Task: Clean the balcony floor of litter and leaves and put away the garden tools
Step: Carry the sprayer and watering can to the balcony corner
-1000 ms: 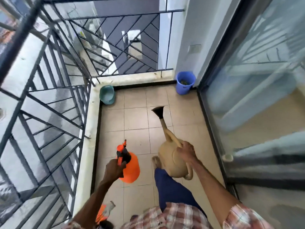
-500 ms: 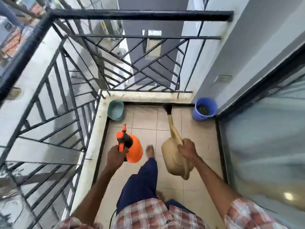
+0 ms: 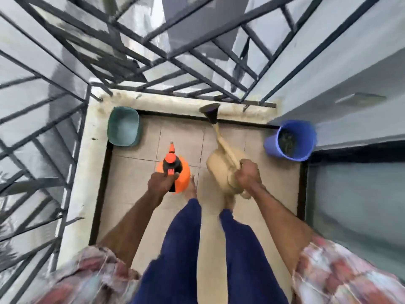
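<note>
Carrying 2 garden tools, the person is at the far end of the balcony. The tan watering can (image 3: 221, 170) hangs in the air from the right hand (image 3: 248, 174), whose fingers are curled tight around its handle. It is above the floor tiles (image 3: 135, 172), a bit right of the middle, between the orange sprayer (image 3: 177, 172) and the blue bucket (image 3: 289, 140). Its long side runs from the hand out toward the far end. The spout points away from the person and leans a little left. Its dark round sprinkler head (image 3: 210, 109) is over the low ledge (image 3: 83, 161) under the railing (image 3: 197, 80).

The left hand (image 3: 161, 183) grips the orange sprayer by its black top. The sprayer's nozzle also points away, toward the teal tub (image 3: 123, 126) in the left corner. The blue bucket sits in the right corner by the glass door (image 3: 350, 205) and has dark bits inside; I cannot tell what they are.

I think this is the put-away part of the job, since no litter shows on the tiles. The next move seems to be picking a spot near the 2 corners. Then both tools need to go down slowly until their bottoms sit flat, and only then should the hands let go. The long spout is close to the bars, so it may need a small turn first to keep from bumping them.
</note>
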